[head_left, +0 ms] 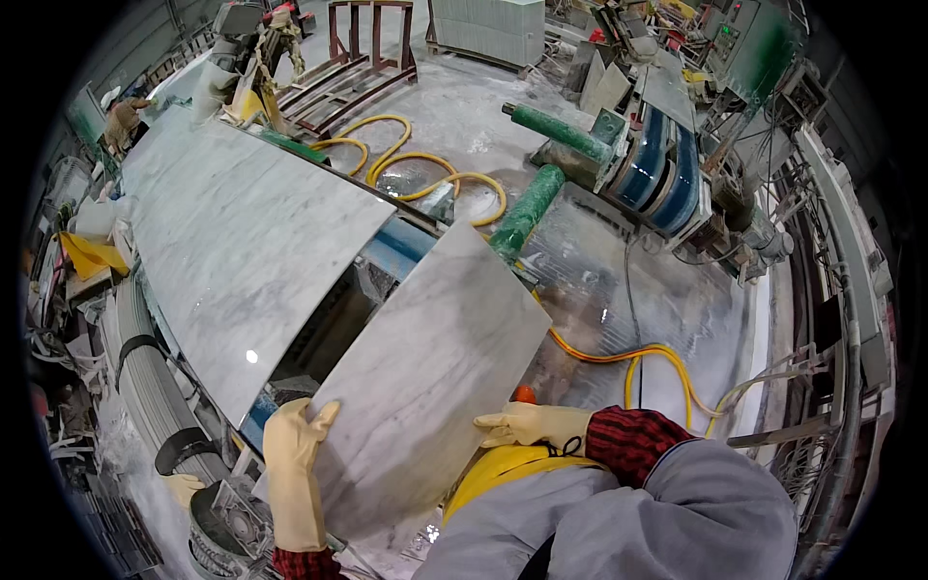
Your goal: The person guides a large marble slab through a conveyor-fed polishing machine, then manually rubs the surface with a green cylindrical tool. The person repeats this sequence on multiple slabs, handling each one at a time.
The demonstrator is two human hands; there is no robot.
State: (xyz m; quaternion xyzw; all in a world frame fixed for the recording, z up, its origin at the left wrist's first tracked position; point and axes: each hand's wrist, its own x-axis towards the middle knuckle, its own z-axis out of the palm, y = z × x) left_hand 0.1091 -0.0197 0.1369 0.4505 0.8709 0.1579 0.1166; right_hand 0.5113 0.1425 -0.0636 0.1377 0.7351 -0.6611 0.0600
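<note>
A cut marble slab (440,362), white with grey veins, lies at an angle in front of me, its near end close to my body. My left hand (297,474), in a cream rubber glove, grips its left edge with the thumb over the top face. At the right edge, my right hand (536,423), gloved alike, holds the slab; the fingers under it are hidden. Beyond a dark gap to the left, a larger marble slab (256,232) lies flat on a machine bed, where a blue belt (401,239) shows between the slabs.
Green rollers (530,213) stand past the slab's far corner. Yellow hoses (425,159) loop over the wet floor (619,290). A machine with blue curved belts (667,174) stands far right, a rusty rack (372,58) at the back. Another person (124,124) is far left.
</note>
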